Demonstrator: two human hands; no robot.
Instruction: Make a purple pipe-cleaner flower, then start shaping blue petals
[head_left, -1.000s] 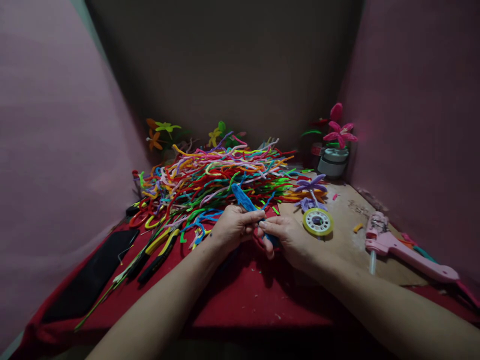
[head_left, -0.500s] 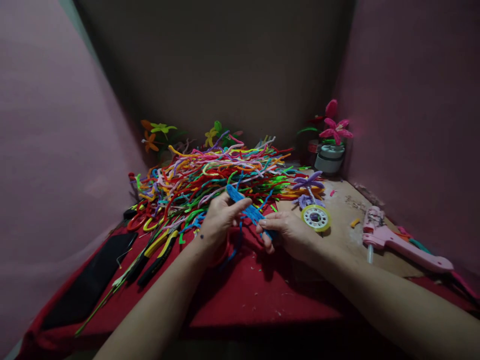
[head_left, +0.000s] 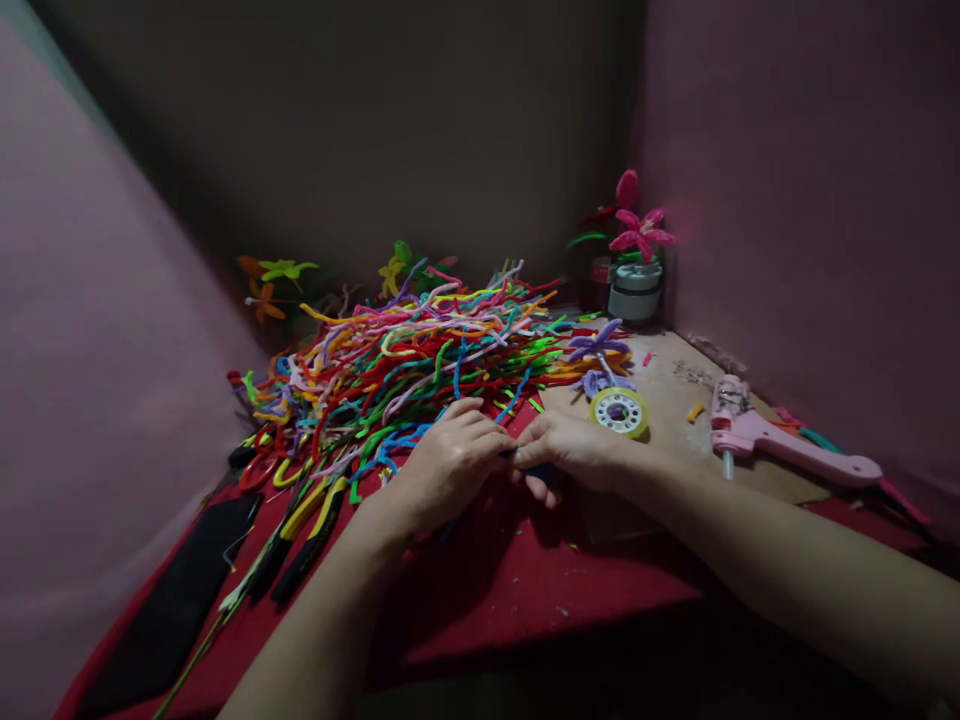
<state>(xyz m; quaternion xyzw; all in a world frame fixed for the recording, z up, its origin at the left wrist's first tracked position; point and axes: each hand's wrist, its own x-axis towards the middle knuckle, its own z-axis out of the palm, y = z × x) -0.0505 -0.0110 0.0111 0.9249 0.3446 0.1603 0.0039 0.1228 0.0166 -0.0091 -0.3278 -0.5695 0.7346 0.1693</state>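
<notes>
My left hand [head_left: 454, 460] and my right hand [head_left: 559, 455] meet above the red cloth, fingertips together. Between them is a bundle of blue pipe cleaners [head_left: 538, 470], mostly covered by the fingers; only a dark blue part shows at my right hand. Both hands are closed on it, my left hand with its back turned up. Behind my hands spreads a large heap of multicoloured pipe cleaners [head_left: 420, 350], with some blue stems sticking out near my left fingers.
On the right lie a pink glue gun [head_left: 780, 445], a yellow-rimmed tape roll [head_left: 619, 412] and a purple pipe-cleaner flower [head_left: 598, 345] on cardboard. Yellow-and-black pliers [head_left: 311, 535] and a black flat object [head_left: 176, 600] lie left. A pink flower [head_left: 643, 235] stands at the back right.
My left hand has turned over and moved along the blue bundle to my right hand's fingertips, hiding most of the blue. The view has shifted, so the table's things appear further left.
</notes>
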